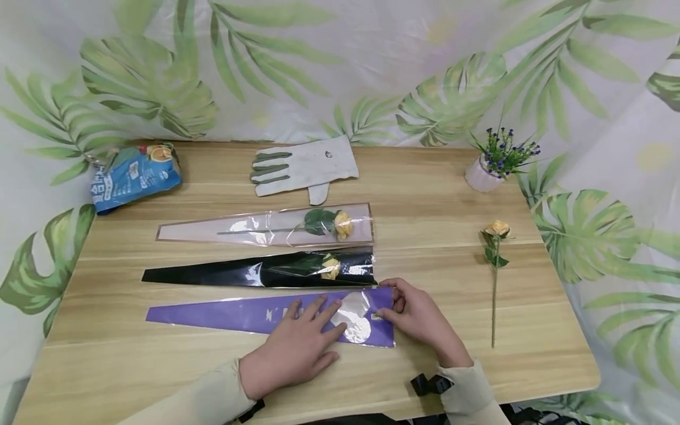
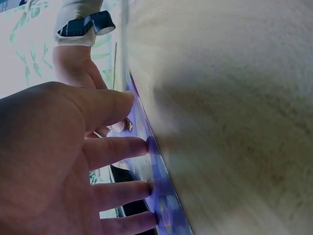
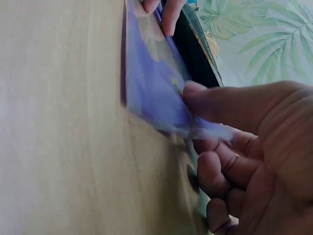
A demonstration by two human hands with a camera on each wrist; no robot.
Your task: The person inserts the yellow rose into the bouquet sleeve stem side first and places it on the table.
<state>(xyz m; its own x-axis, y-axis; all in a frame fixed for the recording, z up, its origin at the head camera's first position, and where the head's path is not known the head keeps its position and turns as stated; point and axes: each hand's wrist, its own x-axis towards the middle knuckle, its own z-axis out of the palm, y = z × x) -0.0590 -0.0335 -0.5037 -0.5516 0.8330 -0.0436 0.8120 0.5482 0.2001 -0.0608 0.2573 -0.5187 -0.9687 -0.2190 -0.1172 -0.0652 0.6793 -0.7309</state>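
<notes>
Purple flower sleeve (image 1: 207,314): long axis left–right; right hand (image 1: 422,319) fingers pinch its wide end, left hand (image 1: 297,351) fingers spread atop.

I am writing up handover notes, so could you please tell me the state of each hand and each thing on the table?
Purple wrapper: no rose visible inside
Left hand: spread on purple wrapper
Right hand: pinching purple wrapper's wide end
Black wrapper: yellow rose inside
Pale wrapper: yellow rose inside
Loose rose: lying unwrapped
Glove: lying flat
Blue bag: unclear whether sealed
Flowerpot: standing, holding flowers
</notes>
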